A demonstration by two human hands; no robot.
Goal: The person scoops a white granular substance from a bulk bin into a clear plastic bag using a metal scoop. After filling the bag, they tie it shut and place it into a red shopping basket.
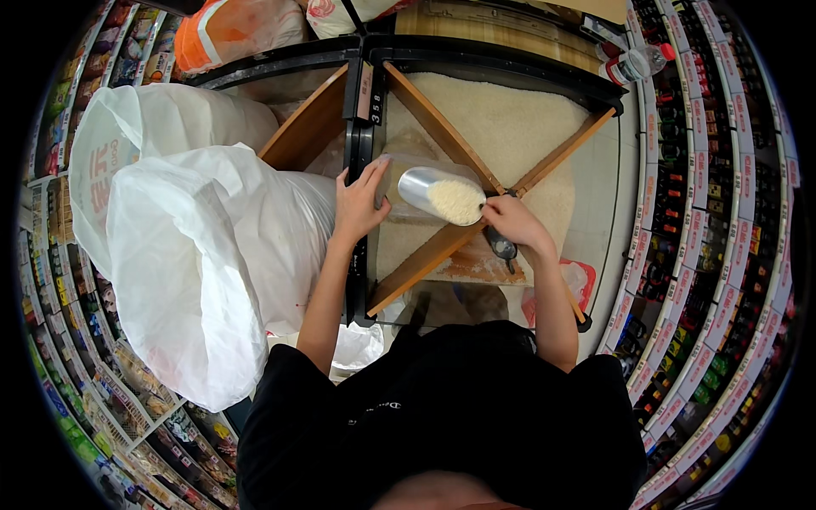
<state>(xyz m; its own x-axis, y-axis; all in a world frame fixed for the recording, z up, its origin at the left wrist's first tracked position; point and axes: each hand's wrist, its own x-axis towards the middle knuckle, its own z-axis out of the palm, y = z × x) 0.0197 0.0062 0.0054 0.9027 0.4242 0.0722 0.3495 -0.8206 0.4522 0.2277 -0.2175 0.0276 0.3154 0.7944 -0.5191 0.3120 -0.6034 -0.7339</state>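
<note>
My right hand is closed on a metal scoop with pale rice-like grain in it. The scoop lies across the mouth of a clear plastic bag, which hangs over the bin. My left hand grips the left edge of that bag between thumb and fingers. Just below my right hand, the black handle of another tool rests by the crossed wooden boards. Under the boards, pale grain fills much of the bin.
Two open white woven sacks stand at the left. A black bin frame runs between the compartments. A plastic bottle with a red cap lies at the far right corner. A red basket is at the lower right. Stocked shelves line both sides.
</note>
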